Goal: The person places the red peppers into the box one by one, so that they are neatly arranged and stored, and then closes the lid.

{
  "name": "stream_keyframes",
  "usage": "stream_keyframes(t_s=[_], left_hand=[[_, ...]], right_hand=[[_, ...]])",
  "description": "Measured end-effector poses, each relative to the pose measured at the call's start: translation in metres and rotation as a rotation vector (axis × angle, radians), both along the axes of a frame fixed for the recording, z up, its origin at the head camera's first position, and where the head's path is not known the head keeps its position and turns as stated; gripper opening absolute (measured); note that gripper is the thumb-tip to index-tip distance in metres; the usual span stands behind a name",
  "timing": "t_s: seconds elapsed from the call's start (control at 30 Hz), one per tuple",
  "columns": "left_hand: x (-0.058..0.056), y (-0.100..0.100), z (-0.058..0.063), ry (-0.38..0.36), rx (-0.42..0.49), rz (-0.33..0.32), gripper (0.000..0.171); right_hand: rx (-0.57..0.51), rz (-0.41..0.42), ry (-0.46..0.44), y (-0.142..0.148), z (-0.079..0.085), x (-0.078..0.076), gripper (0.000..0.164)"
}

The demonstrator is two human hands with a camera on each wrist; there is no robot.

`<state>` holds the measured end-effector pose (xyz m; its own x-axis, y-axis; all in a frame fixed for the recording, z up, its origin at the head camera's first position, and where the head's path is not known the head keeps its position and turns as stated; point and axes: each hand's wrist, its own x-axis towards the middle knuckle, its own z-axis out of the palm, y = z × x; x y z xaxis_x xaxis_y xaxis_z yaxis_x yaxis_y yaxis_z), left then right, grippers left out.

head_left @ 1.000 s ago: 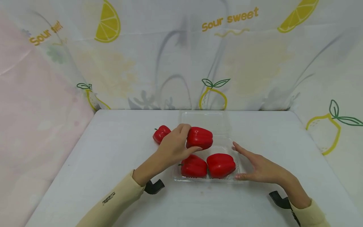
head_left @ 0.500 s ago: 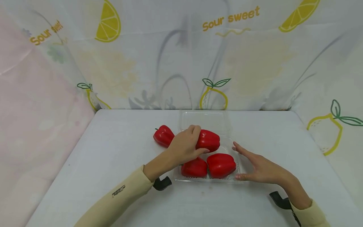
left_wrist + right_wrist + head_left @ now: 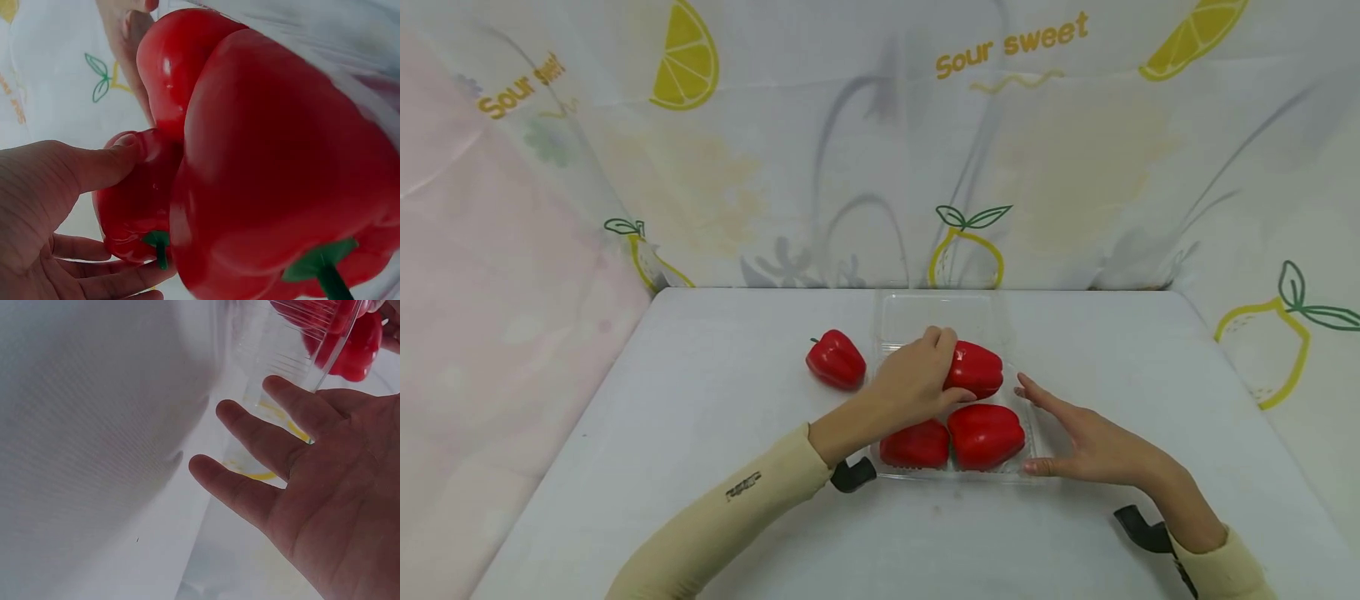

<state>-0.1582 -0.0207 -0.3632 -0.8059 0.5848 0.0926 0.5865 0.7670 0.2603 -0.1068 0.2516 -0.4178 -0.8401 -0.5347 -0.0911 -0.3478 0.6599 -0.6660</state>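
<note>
My left hand (image 3: 913, 379) grips a red bell pepper (image 3: 977, 371) by its stem side, over the back right of a clear plastic clamshell box (image 3: 958, 477). In the left wrist view, the thumb lies along this pepper (image 3: 134, 206), with fingers curled beneath; a green stem shows. Along the box's front sit two more red peppers, one at left (image 3: 917, 444) partly behind my wrist, one at right (image 3: 987, 437). My right hand (image 3: 1093, 446) stays at the box's right side, fingers spread and extended; whether they touch the wall I cannot tell.
Another red bell pepper (image 3: 837, 360) lies on the white table (image 3: 700, 400), left of the box. The box's clear lid (image 3: 943, 317) is folded back flat toward a printed cloth backdrop (image 3: 820, 150). Black wrist mounts (image 3: 853, 475) hang under both forearms.
My left hand has carried its pepper to the right across the box's back half. The pepper lying at left is now fully uncovered. My right hand has hardly moved.
</note>
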Motion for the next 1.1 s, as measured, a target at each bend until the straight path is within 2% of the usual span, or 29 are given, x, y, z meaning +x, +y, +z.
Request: stream_keyframes(t_s=[0.47, 0.77, 0.9, 1.1], left_hand=[[0.002, 0.013, -0.005, 0.048, -0.024, -0.058, 0.064], [0.002, 0.003, -0.003, -0.089, 0.091, -0.085, 0.055], [0.003, 0.003, -0.002, -0.093, 0.09, -0.116, 0.059], [0.003, 0.006, -0.006, -0.074, 0.073, -0.152, 0.053]], right_hand=[[0.003, -0.004, 0.001, 0.001, -0.001, 0.001, 0.107], [-0.002, -0.006, -0.003, 0.001, 0.0, 0.001, 0.106], [0.001, -0.008, -0.004, 0.001, 0.0, 0.001, 0.106], [0.0, -0.01, -0.012, 0.001, 0.0, 0.001, 0.104]])
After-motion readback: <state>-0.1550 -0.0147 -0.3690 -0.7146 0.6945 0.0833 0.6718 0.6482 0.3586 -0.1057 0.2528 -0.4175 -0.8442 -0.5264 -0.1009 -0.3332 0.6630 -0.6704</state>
